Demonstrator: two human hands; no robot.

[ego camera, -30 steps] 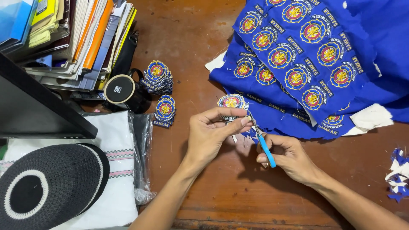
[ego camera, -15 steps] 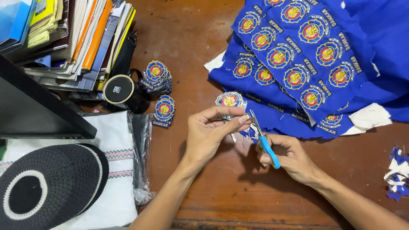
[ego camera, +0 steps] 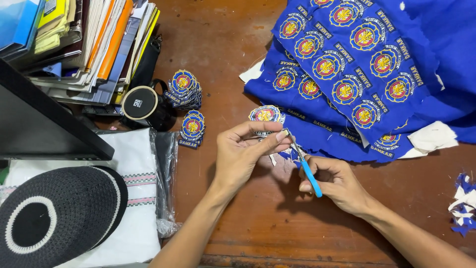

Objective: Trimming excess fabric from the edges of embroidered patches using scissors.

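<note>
My left hand pinches a round embroidered patch, blue with a red and yellow emblem, above the brown wooden table. My right hand grips small scissors with a blue handle; their blades meet the patch's lower edge by my left thumb. Small blue and white fabric scraps lie under my hands. Behind them spreads blue cloth carrying several rows of the same emblem, uncut.
Two piles of cut patches sit beside a black cup with a round lid. Books and folders are stacked at the back left. A black and white cap rests on bagged white cloth. More scraps lie at the right edge.
My hands have stayed in place. The scissors have shifted slightly along the patch's edge, and my left fingers have turned the patch a little.
</note>
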